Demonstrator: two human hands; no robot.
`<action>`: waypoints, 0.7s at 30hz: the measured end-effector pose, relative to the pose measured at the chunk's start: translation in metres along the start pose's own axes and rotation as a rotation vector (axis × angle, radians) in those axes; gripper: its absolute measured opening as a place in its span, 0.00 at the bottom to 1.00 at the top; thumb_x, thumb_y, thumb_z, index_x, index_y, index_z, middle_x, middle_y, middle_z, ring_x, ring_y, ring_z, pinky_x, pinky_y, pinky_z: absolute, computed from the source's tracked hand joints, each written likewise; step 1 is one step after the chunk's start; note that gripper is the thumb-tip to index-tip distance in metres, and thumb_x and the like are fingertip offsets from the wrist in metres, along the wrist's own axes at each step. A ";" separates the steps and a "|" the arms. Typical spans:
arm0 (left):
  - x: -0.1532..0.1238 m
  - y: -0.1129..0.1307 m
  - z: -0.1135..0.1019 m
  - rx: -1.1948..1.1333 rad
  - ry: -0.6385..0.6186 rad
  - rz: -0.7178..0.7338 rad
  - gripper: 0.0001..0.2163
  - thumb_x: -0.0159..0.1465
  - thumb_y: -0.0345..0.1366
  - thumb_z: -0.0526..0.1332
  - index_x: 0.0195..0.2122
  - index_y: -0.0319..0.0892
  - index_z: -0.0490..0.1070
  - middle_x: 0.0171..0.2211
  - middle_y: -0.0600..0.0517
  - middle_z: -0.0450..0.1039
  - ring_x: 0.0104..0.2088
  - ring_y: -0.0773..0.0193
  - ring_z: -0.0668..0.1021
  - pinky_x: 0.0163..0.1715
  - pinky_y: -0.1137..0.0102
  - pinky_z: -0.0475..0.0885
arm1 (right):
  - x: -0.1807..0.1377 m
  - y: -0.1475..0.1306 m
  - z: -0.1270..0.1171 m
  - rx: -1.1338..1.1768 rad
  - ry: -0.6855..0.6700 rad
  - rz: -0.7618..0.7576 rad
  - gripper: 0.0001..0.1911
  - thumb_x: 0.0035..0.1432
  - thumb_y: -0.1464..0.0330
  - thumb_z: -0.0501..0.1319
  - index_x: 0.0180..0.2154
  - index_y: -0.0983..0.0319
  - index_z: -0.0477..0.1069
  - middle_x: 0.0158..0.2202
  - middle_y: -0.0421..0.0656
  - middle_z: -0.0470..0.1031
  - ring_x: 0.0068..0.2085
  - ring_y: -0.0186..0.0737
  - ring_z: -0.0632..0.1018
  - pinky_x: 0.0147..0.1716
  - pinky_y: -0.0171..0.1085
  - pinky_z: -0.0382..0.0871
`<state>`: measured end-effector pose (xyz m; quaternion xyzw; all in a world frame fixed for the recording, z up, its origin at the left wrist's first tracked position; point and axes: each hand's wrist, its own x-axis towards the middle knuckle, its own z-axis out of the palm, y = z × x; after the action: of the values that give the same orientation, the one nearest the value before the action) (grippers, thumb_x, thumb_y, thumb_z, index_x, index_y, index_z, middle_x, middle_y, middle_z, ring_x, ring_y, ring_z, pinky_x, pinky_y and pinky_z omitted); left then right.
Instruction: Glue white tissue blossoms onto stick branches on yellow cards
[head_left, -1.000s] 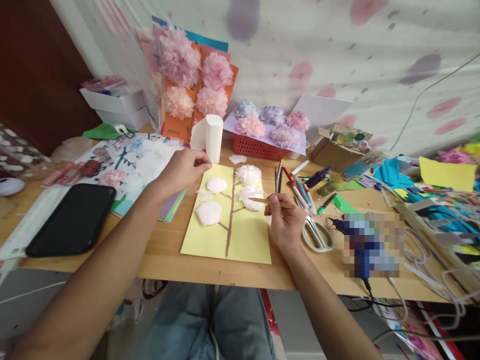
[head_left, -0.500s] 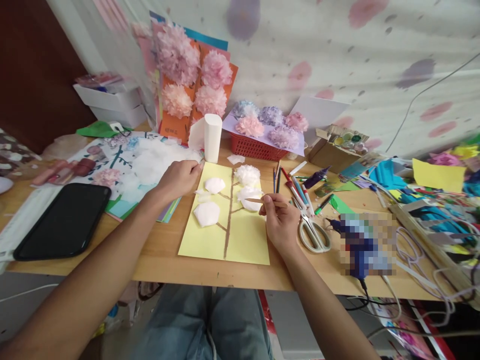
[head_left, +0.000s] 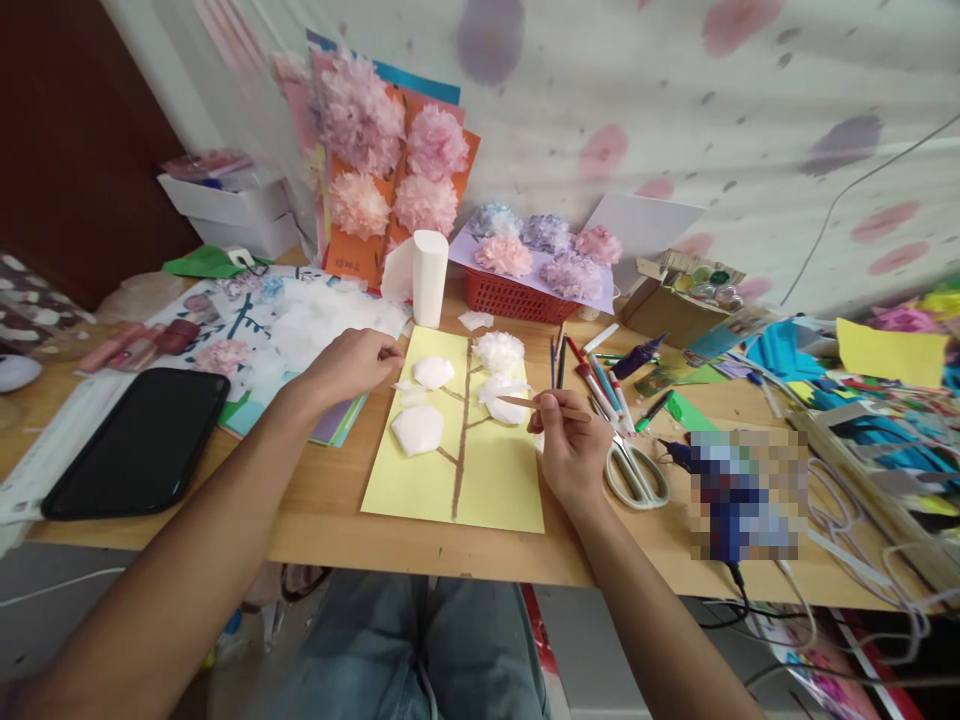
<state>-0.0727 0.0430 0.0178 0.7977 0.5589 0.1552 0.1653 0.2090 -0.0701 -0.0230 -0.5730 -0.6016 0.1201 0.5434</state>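
Yellow paper [head_left: 499,490] with a brown drawn stem and branches lies before me. It carries a fluffy white tissue flower [head_left: 499,351] at the upper right and flat white tissue pieces [head_left: 418,430] on the left. My right hand [head_left: 574,445] is closed round a slim tan pointed stick [head_left: 514,401]. Its tip lies over the partly ruffled white tissue flower [head_left: 502,388] below the fluffy one. My left hand [head_left: 361,362] is beside the paper's upper left edge, fingers curled together; whether they hold anything is hidden.
Scissors [head_left: 637,475], markers [head_left: 604,380] and a partly pixelated blue glue gun [head_left: 724,500] lie to the right. A white tissue pack [head_left: 430,280] stands behind the paper, near a red basket [head_left: 517,297]. A black tray [head_left: 139,445] lies at left.
My left hand has shifted slightly down, its fingers still curled. The right hand keeps the stick over the same flower. The whole view has slid slightly right.
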 end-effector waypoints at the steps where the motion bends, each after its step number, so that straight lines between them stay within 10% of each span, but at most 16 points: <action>1: -0.001 0.002 0.000 0.009 -0.026 0.008 0.12 0.60 0.41 0.57 0.32 0.45 0.80 0.34 0.48 0.82 0.35 0.53 0.80 0.33 0.67 0.66 | 0.000 0.000 0.000 -0.004 0.001 -0.003 0.18 0.69 0.56 0.56 0.31 0.58 0.73 0.27 0.42 0.77 0.30 0.40 0.79 0.29 0.37 0.71; 15: -0.002 -0.003 -0.005 -0.146 0.034 -0.080 0.04 0.54 0.35 0.64 0.29 0.45 0.79 0.31 0.50 0.82 0.34 0.55 0.81 0.37 0.65 0.71 | 0.000 -0.001 -0.002 -0.026 0.025 -0.024 0.19 0.70 0.56 0.54 0.29 0.58 0.71 0.26 0.41 0.75 0.28 0.39 0.77 0.29 0.37 0.69; 21: -0.005 0.047 0.006 -0.404 0.103 0.094 0.06 0.58 0.37 0.66 0.34 0.42 0.80 0.35 0.50 0.83 0.36 0.58 0.81 0.39 0.66 0.74 | 0.000 -0.001 -0.001 -0.007 0.125 -0.016 0.19 0.69 0.55 0.55 0.29 0.58 0.71 0.22 0.39 0.71 0.25 0.38 0.75 0.29 0.38 0.69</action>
<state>-0.0324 0.0230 0.0328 0.7647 0.4862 0.3121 0.2854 0.2093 -0.0711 -0.0222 -0.5765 -0.5713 0.0776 0.5790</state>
